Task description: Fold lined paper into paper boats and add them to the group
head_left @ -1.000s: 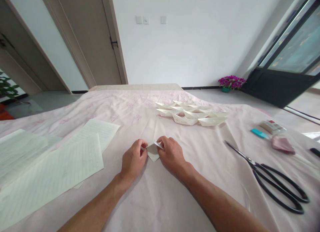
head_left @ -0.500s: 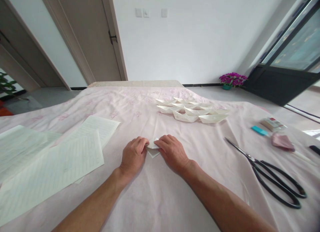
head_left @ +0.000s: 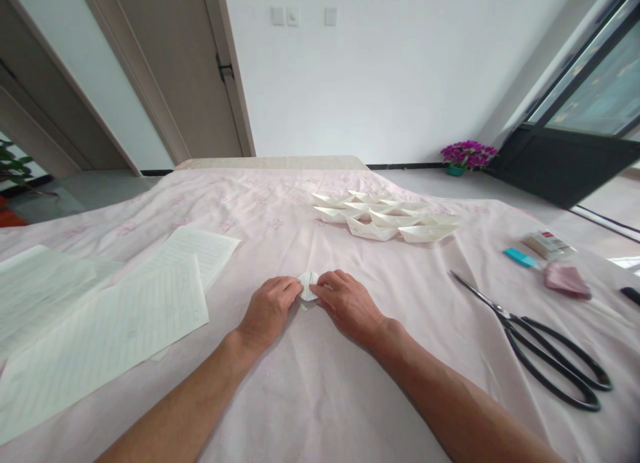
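Observation:
A small piece of folded white paper [head_left: 309, 286] lies low over the pink cloth, held between my two hands. My left hand [head_left: 273, 310] grips its left edge with curled fingers, and my right hand [head_left: 347, 308] pinches its right edge. Between the fingertips the paper shows a crease line, with a lower flap sticking out toward me. Both hands hide its side edges. Beyond them, several folded paper boats [head_left: 383, 216] stand close together on the cloth.
Sheets of lined paper [head_left: 115, 323] overlap on the left. Large black-handled scissors [head_left: 505, 316] lie open on the right. Farther right are a blue eraser-like block [head_left: 520, 257], a small packet [head_left: 549, 244] and a pink cloth piece [head_left: 567, 280]. A pink patterned cloth [head_left: 310, 410] covers the table.
The top of the folded paper has spread into a rounder shape between my fingers, and less of its lower flap shows. My left hand has shifted slightly right.

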{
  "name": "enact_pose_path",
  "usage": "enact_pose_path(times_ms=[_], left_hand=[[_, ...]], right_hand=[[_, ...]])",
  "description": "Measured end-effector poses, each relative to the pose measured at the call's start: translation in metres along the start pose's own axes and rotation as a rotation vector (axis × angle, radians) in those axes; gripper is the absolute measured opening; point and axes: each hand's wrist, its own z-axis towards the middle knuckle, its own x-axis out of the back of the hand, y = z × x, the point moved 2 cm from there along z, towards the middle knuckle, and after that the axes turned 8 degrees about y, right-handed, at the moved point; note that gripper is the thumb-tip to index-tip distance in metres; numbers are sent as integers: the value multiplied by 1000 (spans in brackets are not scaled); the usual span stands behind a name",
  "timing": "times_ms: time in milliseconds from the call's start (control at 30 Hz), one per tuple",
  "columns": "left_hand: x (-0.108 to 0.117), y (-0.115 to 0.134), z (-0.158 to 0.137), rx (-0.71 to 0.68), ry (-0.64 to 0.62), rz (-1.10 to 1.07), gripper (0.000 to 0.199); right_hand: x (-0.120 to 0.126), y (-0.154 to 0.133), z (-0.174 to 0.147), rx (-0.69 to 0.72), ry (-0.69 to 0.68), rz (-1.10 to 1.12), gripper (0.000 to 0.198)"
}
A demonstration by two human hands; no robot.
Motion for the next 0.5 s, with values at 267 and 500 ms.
enact_pose_path(times_ms=[267,500], left_hand=[[7,5,-6,-72,-33,50,31],[7,9,-14,-181,-40,70,33]], right_hand=[[5,-4,0,7,-30,7,19],[7,-7,2,-7,-55,1,17]])
